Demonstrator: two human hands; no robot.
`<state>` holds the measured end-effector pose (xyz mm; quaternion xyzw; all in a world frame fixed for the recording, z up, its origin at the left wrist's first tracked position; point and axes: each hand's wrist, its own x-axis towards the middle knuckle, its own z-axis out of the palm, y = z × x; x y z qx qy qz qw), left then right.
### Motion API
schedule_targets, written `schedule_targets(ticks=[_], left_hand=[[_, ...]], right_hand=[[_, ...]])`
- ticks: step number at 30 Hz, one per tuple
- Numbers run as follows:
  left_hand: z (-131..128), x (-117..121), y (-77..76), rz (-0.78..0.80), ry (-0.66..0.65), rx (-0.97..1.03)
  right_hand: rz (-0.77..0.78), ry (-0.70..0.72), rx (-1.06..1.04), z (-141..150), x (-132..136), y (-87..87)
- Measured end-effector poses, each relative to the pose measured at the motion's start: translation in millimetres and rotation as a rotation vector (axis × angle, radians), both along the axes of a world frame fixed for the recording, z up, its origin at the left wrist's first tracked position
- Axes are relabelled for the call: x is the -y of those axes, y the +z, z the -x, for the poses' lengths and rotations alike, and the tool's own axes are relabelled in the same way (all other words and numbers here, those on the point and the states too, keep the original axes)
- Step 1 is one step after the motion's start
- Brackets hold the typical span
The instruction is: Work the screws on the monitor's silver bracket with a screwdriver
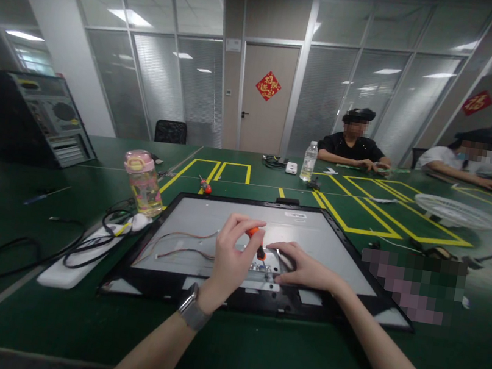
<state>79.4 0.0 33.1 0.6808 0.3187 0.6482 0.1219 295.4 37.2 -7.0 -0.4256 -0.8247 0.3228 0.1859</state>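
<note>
My left hand [235,257], with a watch on the wrist, is closed around the handle of an orange and black screwdriver [262,252]. The shaft points down at a small metal bracket [264,270] near the lower middle of a flat display panel [195,214] with a black frame. My right hand [300,268] rests on the panel just right of the bracket, thumb and fingers apart on either side of the screwdriver's tip. Thin wires [185,252] run left across the panel from behind my left hand. The screw tip itself is too small to make out.
Left of the panel lie a white power strip [77,261], black cable [36,242] and a pink-lidded bottle [144,185]. A computer case [29,115] stands far left. Beyond are a second screwdriver [205,186] and a clear bottle [309,162]. Two people [354,142] sit across the table.
</note>
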Motion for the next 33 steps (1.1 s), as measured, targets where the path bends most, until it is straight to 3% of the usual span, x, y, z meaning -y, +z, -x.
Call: schedule_targets(ticks=[4,9,16,23,29,33], left_hand=[[-0.9,2.5,-0.3,-0.022,-0.053,-0.018],[-2.4,0.4,-0.1,-0.043,0.06,0.003],[0.0,1.8,0.4,0.032,-0.07,-0.056],[-2.0,1.0,0.6,0.002,-0.003,-0.051],[-0.7,1.0,-0.4,0.059,-0.127,-0.018],[-1.6,-0.1,1.8,0.048,-0.069,0.021]], right_hand=[[-0.004,-0.004,-0.009,0.1,-0.2,-0.7],[0.0,0.001,-0.008,0.7,0.4,0.2],[-0.01,0.003,-0.005,-0.3,-0.3,-1.1],[0.006,0.001,0.001,0.6,0.5,0.1],[-0.001,0.004,0.004,0.3,0.4,0.6],[-0.004,0.003,0.005,0.2,0.2,0.2]])
